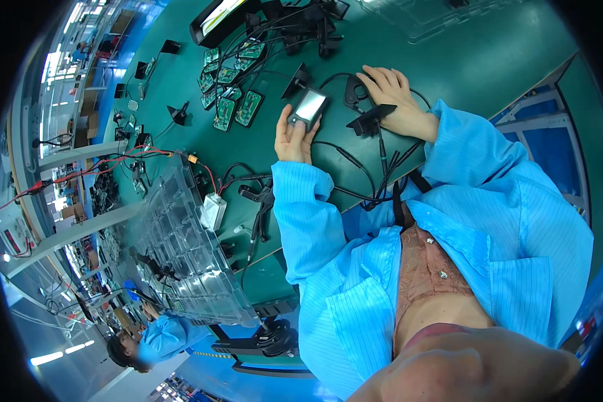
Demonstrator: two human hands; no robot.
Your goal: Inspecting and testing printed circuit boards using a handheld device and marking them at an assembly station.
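My left hand (295, 139) is closed around a small handheld device with a lit screen (311, 106), the thumb on its lower edge. Just behind it stands a black bracket-like part (297, 80). My right hand (398, 104) lies on the green table with its fingers stretched out. Its fingertips are beside a black ring-shaped clip (354, 92); whether they touch it I cannot tell. In front of the palm a flat black mount (370, 120) with a cable stands and hides part of the hand. Black cables (384, 164) run from here toward the table's front edge.
Several green circuit boards (228, 110) lie behind my left hand, near a tangle of black parts (295, 27). A clear plastic tray (187, 234) stands tilted at the left, beside a white box (213, 212) with wires. Another person (157, 338) works farther left.
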